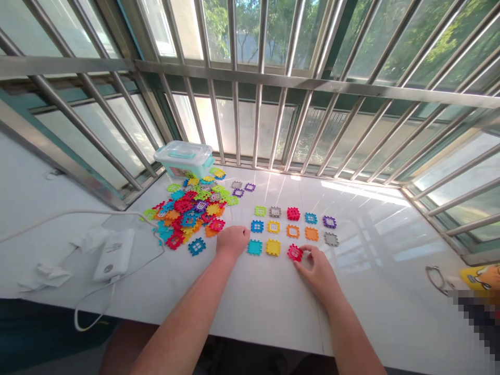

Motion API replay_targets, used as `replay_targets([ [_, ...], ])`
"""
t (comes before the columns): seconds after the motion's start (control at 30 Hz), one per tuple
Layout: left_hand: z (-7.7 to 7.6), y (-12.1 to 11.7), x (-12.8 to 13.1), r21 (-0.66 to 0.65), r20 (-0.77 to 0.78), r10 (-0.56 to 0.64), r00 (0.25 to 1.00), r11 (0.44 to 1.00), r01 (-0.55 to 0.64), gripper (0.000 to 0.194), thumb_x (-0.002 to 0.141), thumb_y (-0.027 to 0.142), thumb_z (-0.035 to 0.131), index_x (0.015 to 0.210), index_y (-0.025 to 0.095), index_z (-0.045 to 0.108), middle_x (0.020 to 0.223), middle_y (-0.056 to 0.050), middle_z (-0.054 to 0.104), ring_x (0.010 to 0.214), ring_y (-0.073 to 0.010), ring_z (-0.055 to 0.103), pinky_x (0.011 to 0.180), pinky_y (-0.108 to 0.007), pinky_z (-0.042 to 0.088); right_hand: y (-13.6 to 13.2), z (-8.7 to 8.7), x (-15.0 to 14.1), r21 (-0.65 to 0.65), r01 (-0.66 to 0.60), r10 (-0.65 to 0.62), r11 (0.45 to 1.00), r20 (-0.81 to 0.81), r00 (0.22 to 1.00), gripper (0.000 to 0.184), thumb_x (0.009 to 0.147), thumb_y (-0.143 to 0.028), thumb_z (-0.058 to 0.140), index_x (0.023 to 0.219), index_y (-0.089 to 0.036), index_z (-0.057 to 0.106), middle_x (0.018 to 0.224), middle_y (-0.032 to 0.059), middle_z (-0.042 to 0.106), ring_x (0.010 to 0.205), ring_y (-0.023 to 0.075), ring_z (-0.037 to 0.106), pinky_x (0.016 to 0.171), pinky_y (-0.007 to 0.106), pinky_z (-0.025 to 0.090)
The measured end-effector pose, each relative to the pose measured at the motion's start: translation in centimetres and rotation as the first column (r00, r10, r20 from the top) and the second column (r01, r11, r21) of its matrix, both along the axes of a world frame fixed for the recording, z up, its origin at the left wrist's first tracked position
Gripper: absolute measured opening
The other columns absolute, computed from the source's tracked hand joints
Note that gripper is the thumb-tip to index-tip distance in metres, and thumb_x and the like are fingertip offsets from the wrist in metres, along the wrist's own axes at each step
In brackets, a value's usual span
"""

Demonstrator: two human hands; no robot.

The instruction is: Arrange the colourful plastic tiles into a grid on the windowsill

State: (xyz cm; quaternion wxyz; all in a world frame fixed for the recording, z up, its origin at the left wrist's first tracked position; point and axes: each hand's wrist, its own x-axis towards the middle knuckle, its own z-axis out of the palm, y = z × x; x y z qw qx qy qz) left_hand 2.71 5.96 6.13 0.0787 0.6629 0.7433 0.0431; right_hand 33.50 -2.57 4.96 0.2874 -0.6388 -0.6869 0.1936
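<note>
My right hand (318,271) pinches a red square tile (295,253) with window-like openings, between thumb and fingers, at the right end of the front row. My left hand (233,240) is closed in a fist on the table, between the mixed pile and the rows; what its fingers hold, if anything, is hidden. Nearby are a cyan tile (255,247), a yellow tile (273,247) and a blue tile (257,226). A red stack (293,213) stands in the back row, with a purple tile (329,222) at its right end. An orange tile (311,234) and a grey tile (331,239) lie in the middle row.
A heap of mixed tiles (189,208) spreads at the left, before a clear-lidded box (183,158). A white power bank (114,253) with a cable and crumpled tissues (50,275) lie further left. Metal bars (255,114) enclose the far side. A yellow object (482,277) lies right.
</note>
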Motion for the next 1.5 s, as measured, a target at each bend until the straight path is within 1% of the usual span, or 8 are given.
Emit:
replay_targets([
  [0.37, -0.4, 0.1, -0.2, 0.002, -0.022, -0.013, 1.0, 1.0, 0.013, 0.055, 0.104, 0.04, 0.033, 0.096, 0.023, 0.084, 0.095, -0.013, 0.079, 0.089, -0.0269, 0.073, 0.074, -0.033, 0.048, 0.2, -0.1, -0.6, 0.093, -0.04, 0.047, 0.995, -0.074, 0.996, 0.035, 0.089, -0.023, 0.054, 0.122, -0.027, 0.064, 0.13, 0.0082, 0.071, 0.127, 0.028, 0.061, 0.11, 0.05, 0.049],
  [0.57, -0.6, 0.2, -0.2, 0.004, -0.024, -0.015, 1.0, 1.0, 0.015, 0.055, 0.103, 0.041, 0.033, 0.095, 0.023, 0.084, 0.094, -0.013, 0.079, 0.088, -0.0267, 0.072, 0.073, -0.032, 0.046, 0.4, -0.5, -0.4, 0.167, 0.09, -0.084, 0.982, -0.044, 0.996, 0.02, 0.097, -0.037, 0.056, 0.111, -0.025, 0.064, 0.119, 0.0117, 0.071, 0.111, 0.0292, 0.066, 0.098, 0.047, 0.053],
  [0.73, -0.7, 0.2, -0.1, 0.016, -0.032, -0.008, 0.999, 1.0, 0.008, 0.053, 0.103, 0.041, 0.034, 0.094, 0.024, 0.084, 0.095, -0.012, 0.079, 0.088, -0.0262, 0.072, 0.071, -0.032, 0.045, 0.5, -0.7, -0.9, 0.175, 0.016, -0.035, 0.985, 0.11, 0.993, 0.041, 0.091, -0.051, 0.071, 0.118, -0.023, 0.061, 0.116, 0.0121, 0.071, 0.107, 0.0311, 0.064, 0.096, 0.048, 0.05],
  [0.87, -0.7, 0.1, -0.1, 0.023, -0.026, -0.012, 1.0, 1.0, 0.013, 0.053, 0.103, 0.041, 0.034, 0.092, 0.025, 0.083, 0.094, -0.011, 0.08, 0.087, -0.0254, 0.072, 0.071, -0.031, 0.045, 0.4, -0.7, -1.1, 0.162, -0.036, 0.012, 0.986, 0.144, 0.99, 0.037, 0.089, -0.034, 0.065, 0.125, -0.025, 0.061, 0.124, 0.0096, 0.072, 0.117, 0.0311, 0.063, 0.101, 0.048, 0.048],
  [1.03, -0.7, 0.1, -0.2, 0.026, -0.024, -0.011, 1.0, 1.0, 0.011, 0.054, 0.103, 0.04, 0.033, 0.093, 0.024, 0.084, 0.094, -0.012, 0.079, 0.087, -0.0261, 0.072, 0.072, -0.032, 0.046, 0.3, -0.9, -0.7, 0.196, -0.112, 0.088, 0.974, 0.125, 0.988, 0.052, 0.079, -0.013, 0.049, 0.128, -0.027, 0.06, 0.134, 0.0068, 0.07, 0.134, 0.0276, 0.057, 0.111, 0.048, 0.044],
  [1.17, -0.6, 0.2, -0.1, 0.021, -0.017, -0.007, 1.0, 1.0, 0.008, 0.055, 0.103, 0.04, 0.033, 0.093, 0.023, 0.084, 0.093, -0.013, 0.079, 0.087, -0.0264, 0.072, 0.073, -0.033, 0.047, 0.4, -1.1, -0.8, 0.226, 0.055, -0.081, 0.973, 0.109, 0.991, 0.037, 0.091, -0.032, 0.058, 0.128, -0.024, 0.057, 0.134, 0.0127, 0.067, 0.127, 0.0319, 0.059, 0.108, 0.052, 0.044],
  [1.27, -0.4, 0.2, -0.1, 0.014, -0.013, -0.008, 1.0, 1.0, 0.008, 0.054, 0.103, 0.04, 0.033, 0.093, 0.022, 0.084, 0.093, -0.013, 0.079, 0.087, -0.0263, 0.072, 0.072, -0.033, 0.047, 0.5, -1.4, -1.1, 0.184, 0.188, -0.212, 0.965, 0.121, 0.97, 0.054, 0.09, -0.052, 0.065, 0.133, -0.022, 0.052, 0.125, 0.0137, 0.069, 0.121, 0.0344, 0.061, 0.104, 0.054, 0.045],
  [1.5, -0.4, 0.1, -0.1, 0.009, -0.019, -0.009, 1.0, 1.0, 0.009, 0.055, 0.102, 0.04, 0.033, 0.093, 0.023, 0.084, 0.093, -0.012, 0.079, 0.087, -0.0271, 0.072, 0.071, -0.033, 0.047, 0.5, -1.9, -1.0, 0.178, 0.125, -0.149, 0.976, 0.126, 0.981, 0.056, 0.09, -0.048, 0.061, 0.139, -0.026, 0.047, 0.131, 0.0114, 0.069, 0.125, 0.0315, 0.061, 0.108, 0.052, 0.042],
])
